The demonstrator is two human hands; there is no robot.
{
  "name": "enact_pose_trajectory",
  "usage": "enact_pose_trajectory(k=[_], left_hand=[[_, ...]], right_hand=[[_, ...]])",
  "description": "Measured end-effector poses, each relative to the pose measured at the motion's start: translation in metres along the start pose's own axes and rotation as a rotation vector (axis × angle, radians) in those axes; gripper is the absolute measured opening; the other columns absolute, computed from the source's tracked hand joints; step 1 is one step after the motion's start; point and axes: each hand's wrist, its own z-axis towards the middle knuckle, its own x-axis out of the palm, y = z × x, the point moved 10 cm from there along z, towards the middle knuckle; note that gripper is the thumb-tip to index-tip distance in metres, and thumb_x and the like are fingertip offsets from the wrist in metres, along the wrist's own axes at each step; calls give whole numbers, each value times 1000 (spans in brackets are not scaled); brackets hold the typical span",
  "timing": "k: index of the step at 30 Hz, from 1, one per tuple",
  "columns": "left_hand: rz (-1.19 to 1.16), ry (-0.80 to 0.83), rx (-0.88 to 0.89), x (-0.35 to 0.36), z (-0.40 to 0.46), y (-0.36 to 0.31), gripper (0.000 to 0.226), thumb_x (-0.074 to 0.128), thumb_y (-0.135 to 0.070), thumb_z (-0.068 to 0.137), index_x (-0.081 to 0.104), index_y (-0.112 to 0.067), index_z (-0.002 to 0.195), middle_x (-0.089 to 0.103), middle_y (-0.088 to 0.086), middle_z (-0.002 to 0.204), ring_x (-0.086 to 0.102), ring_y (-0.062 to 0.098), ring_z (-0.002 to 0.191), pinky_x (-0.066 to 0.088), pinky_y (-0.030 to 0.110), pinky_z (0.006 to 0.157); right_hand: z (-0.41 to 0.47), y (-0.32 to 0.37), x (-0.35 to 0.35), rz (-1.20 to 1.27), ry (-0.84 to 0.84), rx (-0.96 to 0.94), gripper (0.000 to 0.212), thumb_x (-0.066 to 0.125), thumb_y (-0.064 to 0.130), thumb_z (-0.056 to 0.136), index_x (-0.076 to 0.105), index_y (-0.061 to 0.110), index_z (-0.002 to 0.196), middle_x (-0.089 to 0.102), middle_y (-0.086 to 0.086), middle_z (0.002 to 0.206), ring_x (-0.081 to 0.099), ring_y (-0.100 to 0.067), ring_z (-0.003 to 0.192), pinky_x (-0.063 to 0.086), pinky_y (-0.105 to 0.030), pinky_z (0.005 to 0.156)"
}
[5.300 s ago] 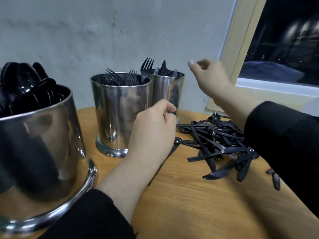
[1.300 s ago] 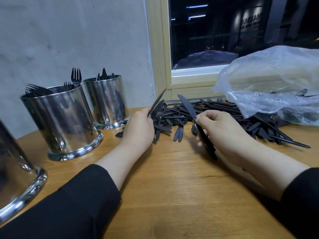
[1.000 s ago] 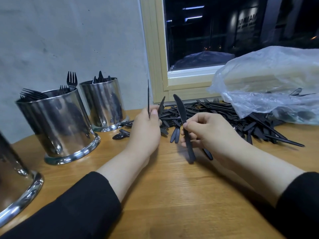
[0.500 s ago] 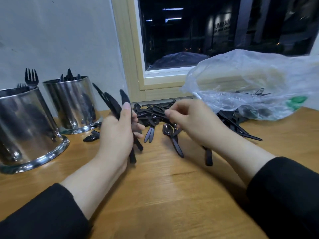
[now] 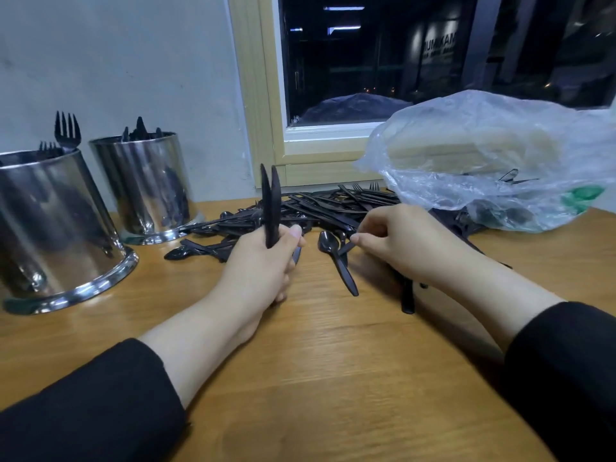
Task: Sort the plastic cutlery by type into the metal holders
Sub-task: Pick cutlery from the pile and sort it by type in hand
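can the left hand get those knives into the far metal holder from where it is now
Probably yes. The left hand grips two knives upright, and only bare table and some loose cutlery lie between it and the far holder, whose top is open, with room among the knives in it.

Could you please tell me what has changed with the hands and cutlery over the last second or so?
The left hand now grips two black plastic knives upright, up from one. The right hand gave up its knife and pinches at the loose black cutlery pile. The shiny metal holders stayed put.

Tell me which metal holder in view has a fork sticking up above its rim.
The nearer, larger metal holder at far left; the farther holder beside the wall shows only pointed tips.
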Motion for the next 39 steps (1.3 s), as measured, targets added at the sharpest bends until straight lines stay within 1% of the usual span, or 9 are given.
enact_pose_trajectory(k=[6,10,16,19,22,27,29,33,39], left_hand=[[-11,-19,-54,-2,0,4,32,58,-37,102,67,-9,88,40,-10,50,32,10,43,30,24,46],[-48,-35,-89,-5,0,6,36,56,-39,103,64,-11,83,37,-8,48,29,10,40,28,23,41],[-52,-6,-93,-2,-1,7,38,55,-40,104,66,-9,83,35,-7,48,28,9,39,26,21,40],[-64,-1,-92,-3,1,9,40,56,-39,104,71,-6,86,42,-3,57,30,7,40,27,21,41],[-85,1,-96,-2,3,11,38,58,-39,103,76,-7,93,53,-1,65,34,5,39,28,20,40],[-163,52,-55,7,1,4,32,62,-33,101,73,-4,97,54,1,68,33,7,44,25,20,40],[-204,37,-40,5,0,0,27,60,-32,102,72,-9,93,52,9,73,32,9,48,24,21,40],[-187,11,-37,-3,1,-4,30,54,-34,105,68,-8,96,73,8,78,34,11,49,26,21,42],[-130,-27,-38,-7,-3,-6,31,54,-41,104,74,-17,102,62,1,63,43,4,41,31,16,40]], right_hand=[[-2,-2,10,-141,59,10,33,65,58,88,68,26,92,67,4,88,60,-15,82,42,-30,68],[-8,20,36,-161,125,-48,40,65,65,84,64,26,84,65,6,82,60,-15,82,50,-33,73],[-9,27,46,-137,110,-33,23,66,45,89,64,23,84,67,3,82,60,-18,81,49,-31,69],[-7,16,30,32,19,43,25,68,42,89,67,20,77,68,4,72,61,-13,70,46,-28,61],[-9,23,13,275,-84,8,31,67,41,92,66,17,73,59,8,59,47,-3,54,35,-20,52],[-25,65,29,433,83,-126,29,67,31,96,62,20,70,66,19,63,55,13,64,43,-14,65],[-22,64,26,382,51,-131,29,65,38,95,65,22,72,69,8,70,57,7,67,47,-26,72],[-5,11,-10,214,-145,30,23,60,42,98,69,25,87,69,8,76,61,-7,73,43,-22,63],[-2,-37,13,-112,52,199,25,67,45,93,73,24,106,70,1,101,63,-18,95,49,-30,79]])
